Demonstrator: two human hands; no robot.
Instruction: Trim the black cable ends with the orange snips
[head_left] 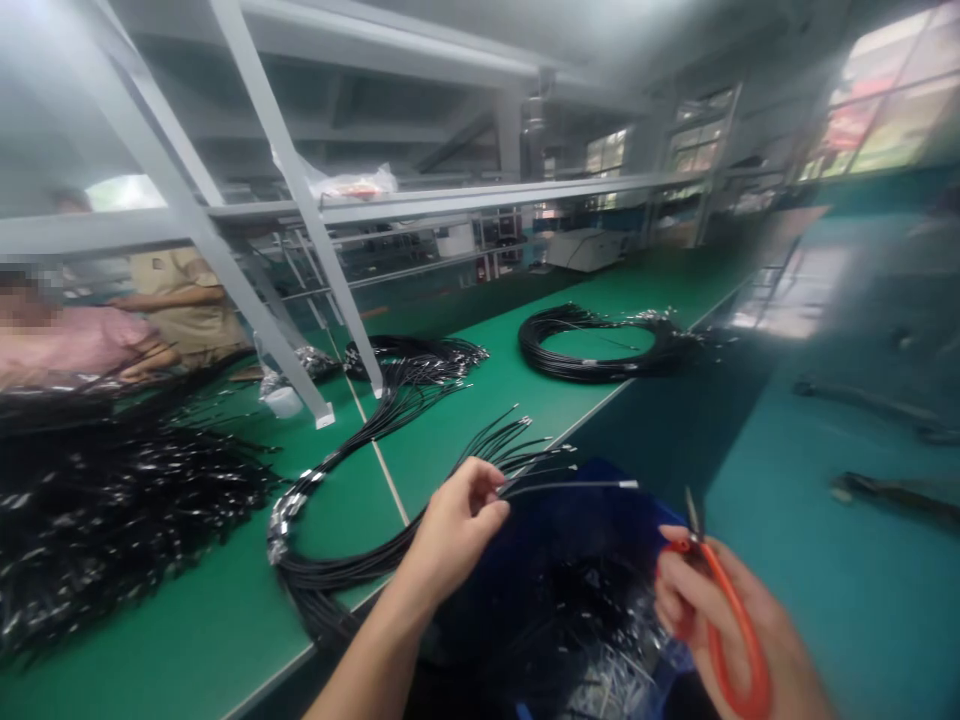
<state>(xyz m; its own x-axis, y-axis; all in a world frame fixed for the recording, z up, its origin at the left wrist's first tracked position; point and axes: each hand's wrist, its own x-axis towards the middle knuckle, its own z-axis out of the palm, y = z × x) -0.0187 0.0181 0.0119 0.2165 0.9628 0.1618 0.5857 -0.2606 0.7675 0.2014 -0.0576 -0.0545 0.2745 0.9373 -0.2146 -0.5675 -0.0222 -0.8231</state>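
My left hand [463, 515] is closed in a pinch on a thin black cable [555, 486], whose pale tip points right over a dark blue bin [600, 475]. Under and beside that hand a bundle of black cables [352, 568] curves along the green table edge, its loose ends fanned out to the right. My right hand [720, 610] grips a pair of scissors [724, 590] with orange-red handles, the short metal blades pointing up. The blades are apart from the cable. Inside the bin lie dark scraps and pale strips [611, 685].
A coiled cable bundle [592, 370] lies farther along the green table [480, 395], with another coil beside a white shelf post [352, 330]. A large heap of black cables [120, 500] covers the left side. Two people stand or sit beyond it.
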